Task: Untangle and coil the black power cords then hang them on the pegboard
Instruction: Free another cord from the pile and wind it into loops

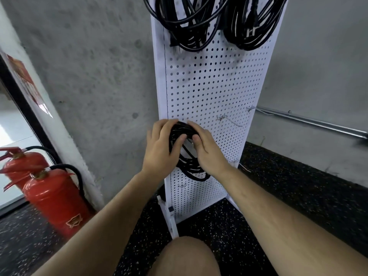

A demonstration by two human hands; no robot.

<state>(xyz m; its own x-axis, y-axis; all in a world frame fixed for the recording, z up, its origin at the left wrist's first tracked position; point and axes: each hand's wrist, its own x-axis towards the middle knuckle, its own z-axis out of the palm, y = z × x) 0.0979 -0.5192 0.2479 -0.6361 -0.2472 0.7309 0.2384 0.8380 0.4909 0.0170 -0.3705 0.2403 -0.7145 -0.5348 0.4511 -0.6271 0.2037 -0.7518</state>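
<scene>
mostly the white pegboard [219, 86] fills the middle, its top cut off by the frame edge, as are the upper loops of the hung cords [191, 26]. lower down, a coiled black cord [189, 166] sits in front of the board, partly hidden behind the left hand [161, 150] and right hand [209, 154]. each grip is curled round the coil's upper loops. any peg behind them cannot be seen. a wire hook [229, 120] juts out to the right.
</scene>
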